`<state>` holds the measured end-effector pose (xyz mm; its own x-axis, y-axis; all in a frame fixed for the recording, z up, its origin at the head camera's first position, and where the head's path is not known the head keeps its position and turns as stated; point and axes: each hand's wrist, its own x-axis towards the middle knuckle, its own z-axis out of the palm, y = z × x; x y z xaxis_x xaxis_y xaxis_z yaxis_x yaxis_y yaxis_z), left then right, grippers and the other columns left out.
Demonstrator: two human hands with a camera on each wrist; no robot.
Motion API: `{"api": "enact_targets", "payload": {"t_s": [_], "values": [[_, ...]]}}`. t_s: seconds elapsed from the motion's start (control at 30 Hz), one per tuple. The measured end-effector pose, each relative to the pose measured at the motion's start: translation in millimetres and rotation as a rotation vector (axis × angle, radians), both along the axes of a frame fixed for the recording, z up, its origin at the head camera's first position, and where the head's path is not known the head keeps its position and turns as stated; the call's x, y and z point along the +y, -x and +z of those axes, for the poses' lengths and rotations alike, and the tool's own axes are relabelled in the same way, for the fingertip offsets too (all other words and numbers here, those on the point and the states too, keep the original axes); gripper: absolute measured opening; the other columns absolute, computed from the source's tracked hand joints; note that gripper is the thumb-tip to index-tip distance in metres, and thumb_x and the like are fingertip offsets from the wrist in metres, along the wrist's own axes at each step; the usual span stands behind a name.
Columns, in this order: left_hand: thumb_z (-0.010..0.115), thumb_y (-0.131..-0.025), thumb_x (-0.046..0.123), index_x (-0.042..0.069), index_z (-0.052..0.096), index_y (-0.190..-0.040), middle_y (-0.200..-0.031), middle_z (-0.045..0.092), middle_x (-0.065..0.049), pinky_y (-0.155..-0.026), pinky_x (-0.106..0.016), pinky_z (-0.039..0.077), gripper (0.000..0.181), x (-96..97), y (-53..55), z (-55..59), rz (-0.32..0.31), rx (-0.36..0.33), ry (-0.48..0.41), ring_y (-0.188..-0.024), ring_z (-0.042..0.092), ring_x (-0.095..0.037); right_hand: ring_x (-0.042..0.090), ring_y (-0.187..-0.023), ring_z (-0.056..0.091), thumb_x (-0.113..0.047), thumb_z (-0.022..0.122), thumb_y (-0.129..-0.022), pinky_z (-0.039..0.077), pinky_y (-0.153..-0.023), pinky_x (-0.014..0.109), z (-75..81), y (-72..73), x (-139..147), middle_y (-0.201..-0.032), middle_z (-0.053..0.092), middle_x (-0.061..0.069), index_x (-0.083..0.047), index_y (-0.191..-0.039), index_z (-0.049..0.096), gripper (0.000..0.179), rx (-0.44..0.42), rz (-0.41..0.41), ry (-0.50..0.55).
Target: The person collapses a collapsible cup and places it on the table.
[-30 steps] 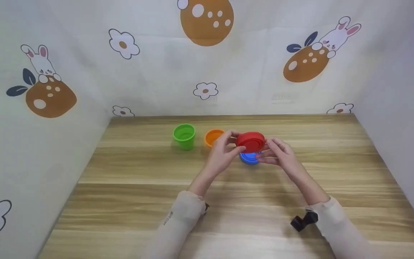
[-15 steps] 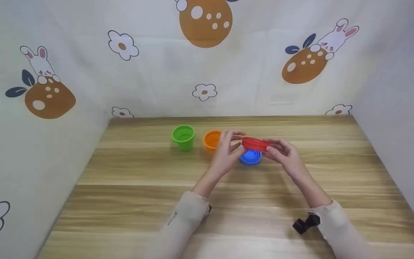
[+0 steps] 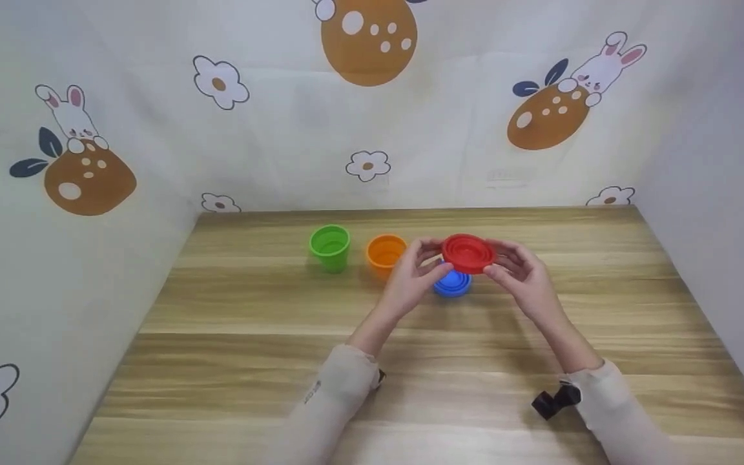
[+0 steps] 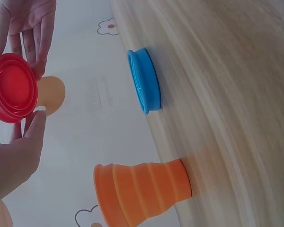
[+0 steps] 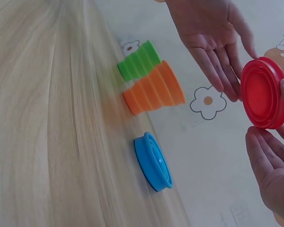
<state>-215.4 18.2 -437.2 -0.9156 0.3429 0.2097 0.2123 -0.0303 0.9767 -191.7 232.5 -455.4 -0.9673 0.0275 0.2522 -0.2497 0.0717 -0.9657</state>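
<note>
Above the table (image 3: 230, 374), the left hand (image 3: 409, 278) and right hand (image 3: 528, 284) both keep a partly hidden grip. The green cup (image 3: 330, 250) stands beside the orange cup (image 3: 383, 252), whose rim the left wrist view crops. Pinched aloft between both hands, the flattened red cup (image 3: 467, 254) hides part of the blue cup (image 3: 453, 284) in the head view.

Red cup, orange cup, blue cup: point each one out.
Red cup (image 3: 468, 250), head view: middle of its inside.
Orange cup (image 4: 143, 191), left wrist view: ribbed outer side.
Blue cup (image 5: 147, 163), right wrist view: outer side wall.
</note>
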Motion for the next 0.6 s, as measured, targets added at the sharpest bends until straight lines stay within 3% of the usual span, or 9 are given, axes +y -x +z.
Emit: {"api": "enact_targets", "payload": {"t_s": [0.3,0.6], "values": [[0.066,-0.092,0.002,-0.006,0.050,-0.132,-0.138,0.057,-0.024,-0.112,-0.044,0.046,0.043,13.7,10.1,-0.5,0.007,0.032,0.000,-0.134,0.053,-0.035,0.000,-0.112,0.063,0.005,0.071,-0.087,0.054,-0.096,0.019,0.7,6.8,11,-0.118,0.066,-0.019,0.007,-0.137,0.051,0.054,-0.006,0.001,0.005],[0.068,-0.089,-0.004,-0.004,0.054,-0.129,-0.134,0.061,-0.022,-0.108,-0.043,0.049,0.042,29.7,21.3,-4.3,0.076,0.059,0.020,-0.130,0.057,-0.033,0.007,-0.111,0.063,0.013,0.071,-0.082,0.056,-0.092,0.019,-1.7,14.4,19,-0.120,0.066,-0.008,0.009,-0.135,0.054,0.056,0.069,-0.020,0.061]]}}
